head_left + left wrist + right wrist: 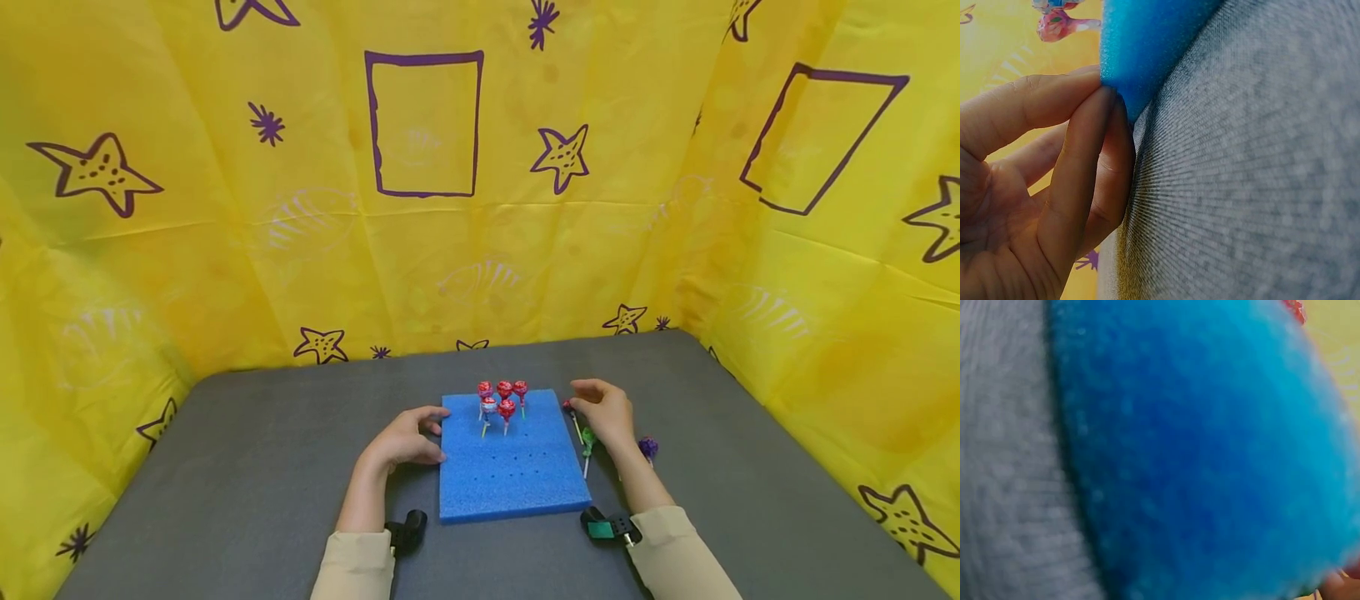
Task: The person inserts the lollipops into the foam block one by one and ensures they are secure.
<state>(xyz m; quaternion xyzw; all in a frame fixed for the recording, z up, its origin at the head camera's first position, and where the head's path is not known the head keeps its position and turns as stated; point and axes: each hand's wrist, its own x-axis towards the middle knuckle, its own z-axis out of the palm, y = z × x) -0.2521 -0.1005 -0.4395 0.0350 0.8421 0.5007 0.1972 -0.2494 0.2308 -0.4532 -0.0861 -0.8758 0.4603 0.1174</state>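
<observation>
My left hand (408, 435) touches the left edge of a blue foam board (472, 492); in the left wrist view, its fingertips (1105, 84) meet the foam's edge. Several lollipops (506, 408) with mostly red wrappers stand upright in the board's far half. Over the board's right side, my right hand (606, 414) has thumb and forefinger apart, right at the head of a red lollipop (567, 406) with a yellow stick. Foam fills most of the right wrist view, where only a bit of finger (1336, 589) shows at the lower corner.
A green-wrapped lollipop (588, 438) lies along the board's right edge. Beyond the right forearm is a purple lollipop (648, 448), partly hidden. Rows of small holes (513, 457) mark the board's near half. Yellow patterned cloth (420, 275) surrounds the grey table (270, 467).
</observation>
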